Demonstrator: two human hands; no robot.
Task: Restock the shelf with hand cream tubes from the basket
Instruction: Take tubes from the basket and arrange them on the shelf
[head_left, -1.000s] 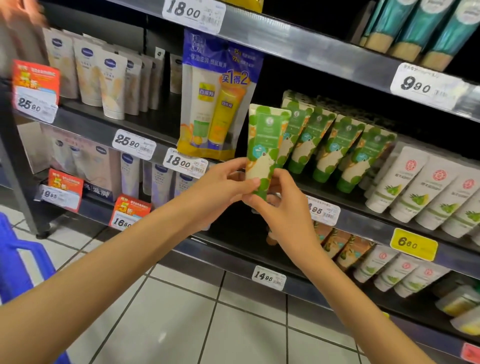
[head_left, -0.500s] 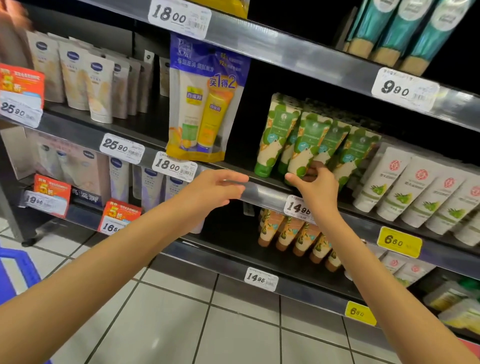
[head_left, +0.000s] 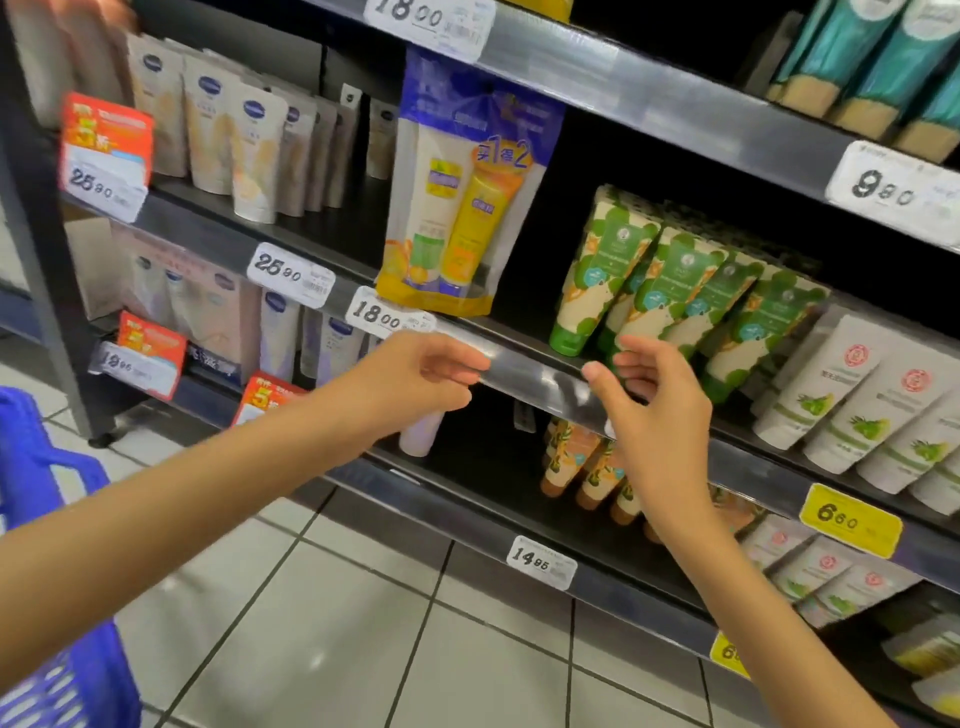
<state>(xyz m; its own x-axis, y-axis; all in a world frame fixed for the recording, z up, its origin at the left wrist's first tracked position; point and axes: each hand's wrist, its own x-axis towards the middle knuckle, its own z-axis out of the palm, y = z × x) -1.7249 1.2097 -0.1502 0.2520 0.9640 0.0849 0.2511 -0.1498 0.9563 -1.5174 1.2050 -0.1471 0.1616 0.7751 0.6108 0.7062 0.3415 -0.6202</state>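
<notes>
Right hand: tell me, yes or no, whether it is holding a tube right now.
No: the right hand is empty, fingers loosely curled in front of the shelf edge, and the green tubes stand on it behind the hand.

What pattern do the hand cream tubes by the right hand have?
The hand cream tubes: green blotches on cream, orange accents, green caps; head view.

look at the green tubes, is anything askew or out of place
Nothing looks spilled or damaged. The green tubes all tilt the same way, tops leaning right, instead of standing upright on the shelf.

Shop: price-tagged shelves (head_left: 524, 371)
</notes>
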